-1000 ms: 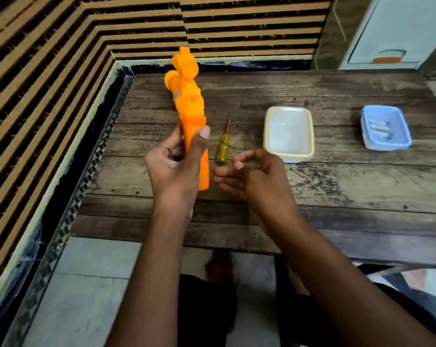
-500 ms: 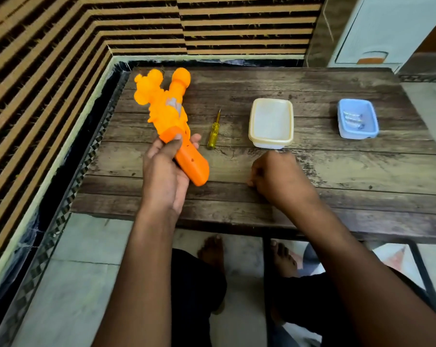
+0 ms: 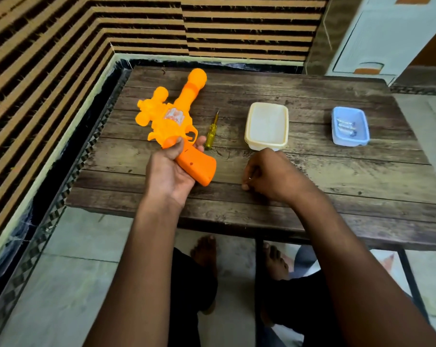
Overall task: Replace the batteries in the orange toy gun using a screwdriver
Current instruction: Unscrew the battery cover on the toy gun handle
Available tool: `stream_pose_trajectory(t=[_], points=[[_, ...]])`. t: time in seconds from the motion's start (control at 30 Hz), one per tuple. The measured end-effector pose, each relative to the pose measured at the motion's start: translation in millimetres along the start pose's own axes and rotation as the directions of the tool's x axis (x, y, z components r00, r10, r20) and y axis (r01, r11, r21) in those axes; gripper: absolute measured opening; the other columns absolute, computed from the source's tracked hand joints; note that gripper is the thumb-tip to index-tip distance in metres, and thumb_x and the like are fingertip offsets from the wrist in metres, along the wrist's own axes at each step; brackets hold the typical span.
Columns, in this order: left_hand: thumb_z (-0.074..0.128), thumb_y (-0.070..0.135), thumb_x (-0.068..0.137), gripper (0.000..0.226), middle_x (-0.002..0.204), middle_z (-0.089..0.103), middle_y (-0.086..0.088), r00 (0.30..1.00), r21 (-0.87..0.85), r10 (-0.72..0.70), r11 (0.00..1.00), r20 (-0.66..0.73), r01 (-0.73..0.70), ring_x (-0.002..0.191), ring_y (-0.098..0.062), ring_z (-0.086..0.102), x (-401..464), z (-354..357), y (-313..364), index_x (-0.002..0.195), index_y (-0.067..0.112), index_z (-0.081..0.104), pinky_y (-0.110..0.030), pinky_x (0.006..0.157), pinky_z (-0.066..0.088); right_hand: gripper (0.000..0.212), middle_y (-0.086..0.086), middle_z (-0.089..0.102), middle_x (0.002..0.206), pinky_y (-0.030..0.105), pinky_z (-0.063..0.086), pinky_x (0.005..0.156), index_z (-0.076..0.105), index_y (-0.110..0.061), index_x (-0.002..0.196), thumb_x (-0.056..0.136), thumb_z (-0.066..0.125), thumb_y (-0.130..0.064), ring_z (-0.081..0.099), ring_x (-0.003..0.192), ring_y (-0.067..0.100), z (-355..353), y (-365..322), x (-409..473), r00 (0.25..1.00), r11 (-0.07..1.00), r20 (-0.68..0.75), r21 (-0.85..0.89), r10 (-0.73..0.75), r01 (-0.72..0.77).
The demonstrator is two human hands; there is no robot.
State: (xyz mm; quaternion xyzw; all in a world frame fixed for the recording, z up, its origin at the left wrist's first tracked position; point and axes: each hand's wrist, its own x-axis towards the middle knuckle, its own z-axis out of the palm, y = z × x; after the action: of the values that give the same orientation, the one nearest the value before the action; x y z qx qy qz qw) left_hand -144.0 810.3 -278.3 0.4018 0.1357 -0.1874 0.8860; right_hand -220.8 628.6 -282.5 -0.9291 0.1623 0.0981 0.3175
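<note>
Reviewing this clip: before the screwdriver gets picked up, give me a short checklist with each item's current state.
1. Toy gun held steady: ok, the left hand grips it at the handle, body lying on the table.
2. Screwdriver free to take: ok, it lies on the table beside the gun, untouched.
3. Right hand free: cannot tell, fingers curled on the table, something small may glint there.
4. Handle screw hole facing up: ok, a small hole shows.
5. Batteries ready: ok, cells lie in the blue tray.
6. White tub empty: ok.

Single head view, steeply down over near table (image 3: 312,171) edge.
</note>
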Motion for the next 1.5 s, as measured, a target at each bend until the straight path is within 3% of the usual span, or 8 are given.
stream_pose_trajectory(t=[0.33, 0.63, 0.77, 0.93, 1.1, 1.27, 1.37, 1.5], points=[[0.048, 0.005, 0.105, 0.02, 0.104, 0.073, -0.014, 1.0, -0.011, -0.024, 1.0, 0.005, 0.024, 0.101, -0.033, 0.071, 1, -2, 3, 0.119, 0.008, 0.061, -0.037, 0.094, 0.054, 0.014, -0.007, 0.068, 0.069, 0.004, 0.04, 0.051, 0.076, -0.012, 0.082, 0.08, 0.089, -0.007, 0.059, 0.063, -0.001, -1, 6, 2, 0.998, 0.998, 0.015, 0.03, -0.064, 0.063], [0.05, 0.004, 0.102, 0.027, 0.12, 0.071, -0.022, 0.999, 0.002, -0.033, 0.999, -0.019, 0.033, 0.098, -0.033, 0.073, 2, -3, 4, 0.127, 0.006, 0.06, -0.042, 0.105, 0.052, 0.015, 0.0, 0.076, 0.073, 0.028, 0.058, 0.064, 0.075, -0.013, 0.081, 0.082, 0.084, -0.001, 0.07, 0.064, 0.012, -1, 11, 5, 0.996, 0.994, 0.027, 0.069, -0.083, 0.081], [0.052, -0.002, 0.095, 0.044, 0.133, 0.066, -0.028, 0.994, 0.029, -0.07, 0.997, -0.087, 0.073, 0.095, -0.037, 0.074, 10, -5, 4, 0.138, 0.004, 0.056, -0.042, 0.088, 0.061, 0.024, -0.002, 0.072, 0.065, 0.039, 0.066, 0.062, 0.077, -0.015, 0.076, 0.088, 0.072, 0.005, 0.072, 0.059, 0.016, -1, 14, 5, 0.993, 0.991, -0.034, 0.064, -0.117, 0.119], [0.057, -0.006, 0.094, 0.022, 0.12, 0.067, -0.019, 0.982, 0.083, -0.134, 0.986, -0.135, 0.146, 0.088, -0.036, 0.071, 15, -5, 4, 0.107, 0.011, 0.062, -0.053, 0.099, 0.056, 0.02, -0.006, 0.065, 0.068, 0.034, 0.058, 0.068, 0.077, -0.012, 0.084, 0.092, 0.065, 0.003, 0.064, 0.065, 0.012, 3, 11, 3, 0.977, 0.982, -0.097, 0.01, -0.187, 0.189], [0.064, 0.001, 0.096, 0.018, 0.117, 0.07, -0.017, 0.981, 0.149, -0.151, 0.974, -0.124, 0.169, 0.081, -0.03, 0.075, 25, -10, 4, 0.107, 0.015, 0.062, -0.044, 0.073, 0.061, 0.016, -0.004, 0.063, 0.079, 0.022, 0.04, 0.065, 0.077, -0.016, 0.091, 0.094, 0.068, -0.003, 0.056, 0.075, 0.012, 3, 3, -2, 0.932, 0.956, -0.215, -0.03, -0.293, 0.293], [0.071, -0.001, 0.09, 0.03, 0.111, 0.074, -0.025, 0.985, 0.229, -0.157, 0.958, -0.077, 0.171, 0.085, -0.031, 0.076, 32, -15, 10, 0.118, 0.007, 0.063, -0.05, 0.084, 0.061, 0.03, 0.005, 0.07, 0.105, 0.019, 0.056, 0.079, 0.077, -0.007, 0.111, 0.081, 0.078, -0.011, 0.069, 0.087, 0.012, 16, -18, -9, 0.772, 0.821, -0.35, 0.013, -0.531, 0.571], [0.077, -0.001, 0.083, 0.054, 0.122, 0.072, -0.026, 0.986, 0.242, -0.153, 0.956, -0.069, 0.165, 0.099, -0.033, 0.076, 33, -16, 14, 0.135, 0.003, 0.061, -0.049, 0.079, 0.064, 0.051, 0.013, 0.073, 0.128, 0.034, 0.059, 0.1, 0.074, -0.003, 0.124, 0.079, 0.084, -0.024, 0.073, 0.112, 0.027, 29, -27, -7, 0.742, 0.788, -0.28, -0.104, -0.609, 0.607], [0.085, 0.002, 0.068, 0.07, 0.118, 0.074, -0.023, 0.986, 0.311, -0.158, 0.935, -0.059, 0.168, 0.103, -0.033, 0.076, 33, -14, 13, 0.134, -0.002, 0.063, -0.043, 0.072, 0.064, 0.053, 0.018, 0.069, 0.137, 0.053, 0.064, 0.086, 0.071, -0.003, 0.128, 0.081, 0.079, -0.027, 0.074, 0.111, 0.04, 42, -32, -7, 0.757, 0.793, -0.244, -0.25, -0.607, 0.555]])
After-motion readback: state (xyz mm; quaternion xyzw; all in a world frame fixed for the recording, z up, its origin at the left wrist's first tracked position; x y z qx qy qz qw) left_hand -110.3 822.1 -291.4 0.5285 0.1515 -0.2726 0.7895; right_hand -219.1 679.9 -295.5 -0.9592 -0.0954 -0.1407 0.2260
